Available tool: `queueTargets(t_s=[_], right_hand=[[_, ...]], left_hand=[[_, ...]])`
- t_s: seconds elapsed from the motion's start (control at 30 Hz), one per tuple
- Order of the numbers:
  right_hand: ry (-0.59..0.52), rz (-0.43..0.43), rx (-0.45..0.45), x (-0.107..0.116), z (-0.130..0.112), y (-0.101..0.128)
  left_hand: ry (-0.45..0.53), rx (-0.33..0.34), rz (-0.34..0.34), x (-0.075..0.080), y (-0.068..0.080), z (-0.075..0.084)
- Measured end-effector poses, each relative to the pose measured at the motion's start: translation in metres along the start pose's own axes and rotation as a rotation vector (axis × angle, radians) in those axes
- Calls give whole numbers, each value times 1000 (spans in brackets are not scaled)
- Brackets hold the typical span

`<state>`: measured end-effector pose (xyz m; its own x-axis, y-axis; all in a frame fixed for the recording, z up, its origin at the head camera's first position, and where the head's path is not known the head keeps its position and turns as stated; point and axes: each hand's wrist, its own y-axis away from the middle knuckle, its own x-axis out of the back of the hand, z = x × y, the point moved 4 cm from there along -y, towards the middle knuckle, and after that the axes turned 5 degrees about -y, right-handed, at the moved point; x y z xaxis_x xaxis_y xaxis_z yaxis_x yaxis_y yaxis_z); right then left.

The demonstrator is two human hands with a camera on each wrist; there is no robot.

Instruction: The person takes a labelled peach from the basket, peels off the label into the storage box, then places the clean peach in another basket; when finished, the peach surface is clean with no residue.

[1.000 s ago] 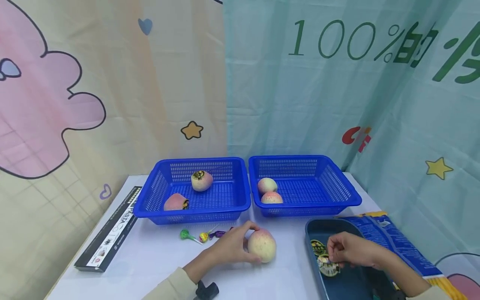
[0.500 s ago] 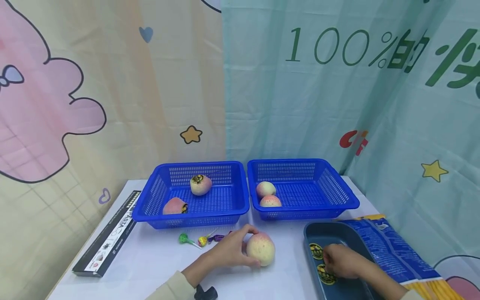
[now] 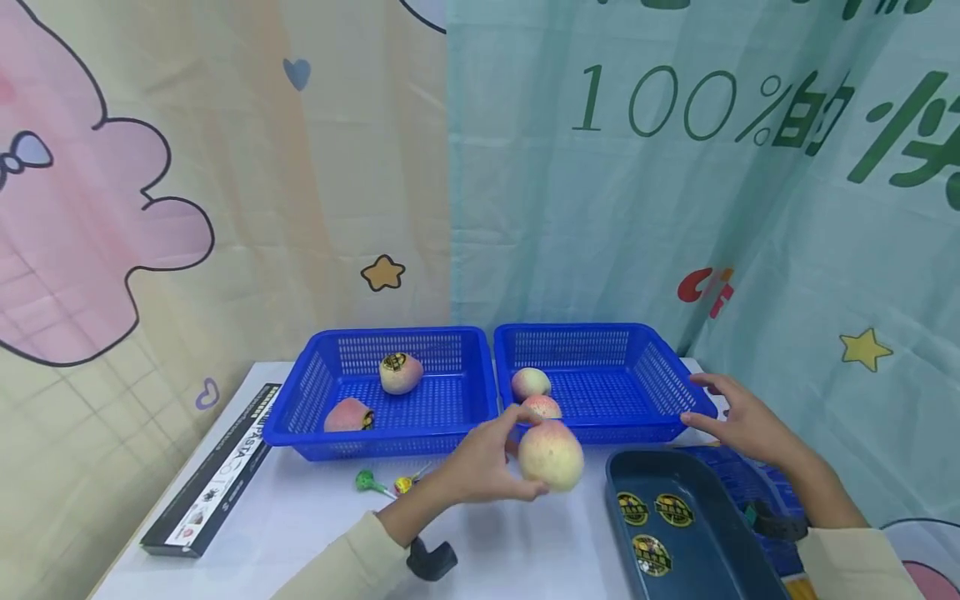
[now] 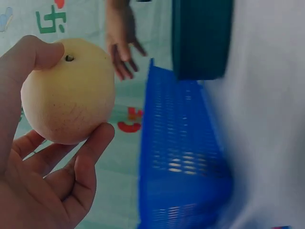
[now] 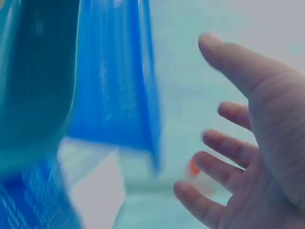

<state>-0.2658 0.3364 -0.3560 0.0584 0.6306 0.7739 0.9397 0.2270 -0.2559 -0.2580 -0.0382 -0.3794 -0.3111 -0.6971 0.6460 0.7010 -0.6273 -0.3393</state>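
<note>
My left hand (image 3: 487,463) grips a pale yellow and pink peach (image 3: 551,456), thumb on one side and fingers on the other, raised over the white table in front of the right blue basket (image 3: 607,387). In the left wrist view, the dark stem pit of the peach shows beside the thumb. My right hand (image 3: 750,427) is at the right end of that basket, thumb and fingers spread, nothing between them. Two peaches (image 3: 531,382) sit in the basket's left side. Below the right hand, a dark blue tray (image 3: 705,542) bears three black and gold round stickers (image 3: 651,555).
The left blue basket (image 3: 442,404) holds two peaches with stickers (image 3: 401,373). Lollipops (image 3: 365,480) lie before it. A long black and white box (image 3: 217,479) stands along the left edge. Beside the tray is a blue package (image 3: 720,467), partly covered by the right arm. A printed curtain (image 3: 562,208) hangs behind.
My left hand has lifted the peach off the table, moving it up and right. My right hand has left the tray, rising to the right basket's end with its fingers spread. Three stickers now show.
</note>
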Motion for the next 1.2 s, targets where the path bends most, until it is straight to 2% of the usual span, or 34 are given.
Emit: queueTargets(t_s=[0.1, 0.2, 0.33, 0.43, 0.53, 0.63, 0.7, 0.8, 0.9, 1.0, 1.1, 1.2], right_hand=[[-14, -69, -107, 1, 35, -12], [-38, -130, -175, -2, 58, -18], [-27, -142, -214, -2, 71, -19], [-15, -143, -215, 0, 73, -19], [-24, -159, -210, 2, 74, -20], [-32, -185, -206, 2, 75, -22], [-38, -203, -208, 1, 75, -25], [-40, -221, -229, 0, 76, -23], [-40, -235, -247, -1, 77, -23], [-54, -245, -258, -2, 76, -22], [-59, -246, -253, 0, 74, -22], [-31, -251, -230, 4, 71, -24]], left_hand=[[9, 14, 51, 15, -40, 12], [-35, 82, 47, 20, -87, 10], [-97, 162, -18, 10, -137, 1], [-141, 237, -96, -4, -158, -5], [-197, 372, -188, -18, -165, -12], [-229, 503, -256, -29, -162, -18], [-276, 529, -282, -33, -159, -21], [-406, 493, -327, -42, -156, -23], [-552, 440, -354, -44, -153, -24], [-599, 393, -364, -38, -150, -27], [-538, 297, -372, -19, -147, -26], [-460, 179, -375, 18, -136, -20]])
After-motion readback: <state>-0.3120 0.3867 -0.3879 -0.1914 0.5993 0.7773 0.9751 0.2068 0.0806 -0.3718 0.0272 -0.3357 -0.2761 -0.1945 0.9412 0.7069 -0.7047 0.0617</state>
